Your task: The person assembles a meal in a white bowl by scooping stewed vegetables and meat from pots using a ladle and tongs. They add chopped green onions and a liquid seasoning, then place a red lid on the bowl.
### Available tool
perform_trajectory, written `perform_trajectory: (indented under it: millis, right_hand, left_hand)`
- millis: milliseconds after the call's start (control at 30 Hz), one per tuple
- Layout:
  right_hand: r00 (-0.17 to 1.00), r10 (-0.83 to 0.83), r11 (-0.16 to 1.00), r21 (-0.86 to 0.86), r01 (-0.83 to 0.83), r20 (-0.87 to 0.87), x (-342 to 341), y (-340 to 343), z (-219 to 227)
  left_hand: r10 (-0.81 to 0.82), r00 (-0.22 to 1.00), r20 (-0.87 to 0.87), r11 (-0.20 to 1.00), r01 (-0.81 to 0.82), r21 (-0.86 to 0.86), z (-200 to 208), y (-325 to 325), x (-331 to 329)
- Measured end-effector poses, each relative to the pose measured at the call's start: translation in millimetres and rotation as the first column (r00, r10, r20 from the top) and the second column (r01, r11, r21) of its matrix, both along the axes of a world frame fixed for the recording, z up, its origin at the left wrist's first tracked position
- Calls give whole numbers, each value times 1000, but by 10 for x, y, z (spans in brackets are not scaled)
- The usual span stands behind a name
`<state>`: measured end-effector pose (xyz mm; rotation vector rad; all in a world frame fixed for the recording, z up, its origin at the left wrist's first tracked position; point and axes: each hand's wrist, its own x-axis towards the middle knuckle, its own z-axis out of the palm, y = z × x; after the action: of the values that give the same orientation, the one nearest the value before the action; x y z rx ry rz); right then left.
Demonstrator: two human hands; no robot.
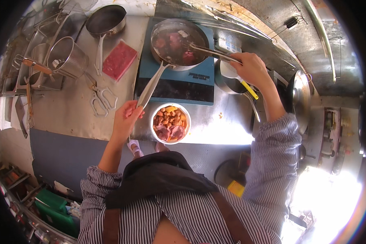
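Steel pan (pixel 189 67) on blue cooktop (pixel 160 77), brownish liquid (pixel 168 53) and pink meat (pixel 175 40) inside. Left hand (pixel 129 116) closed around end of pan's handle (pixel 152 84); right hand (pixel 250 68) gripping tongs (pixel 216 53), tips dipped into pan at meat. Pan rigid, probably heavy with liquid, apt to slosh if tilted; best held at handle end, clear of likely hot metal. Meat presumably soft, slippery: best pinched across thickest part, tongs held well back from tips.
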<state>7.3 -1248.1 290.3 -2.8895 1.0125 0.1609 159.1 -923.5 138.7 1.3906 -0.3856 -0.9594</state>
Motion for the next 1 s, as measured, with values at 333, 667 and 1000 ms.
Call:
perform_trajectory:
  millis: [333, 667, 1000]
  right_hand:
    - [931, -137, 990, 9, 142, 338, -623, 362, 27]
    - [932, -358, 827, 484, 288, 58, -1626, 1534, 114]
    - [961, -251, 923, 328, 202, 114, -1841, 1574, -445]
  left_hand:
    - [-68, 998, 18, 997, 68, 20, -83, -24, 67]
    - [-35, 999, 13, 999, 35, 8, -69, 3, 82]
    - [-52, 996, 70, 996, 47, 82, -18, -27, 68]
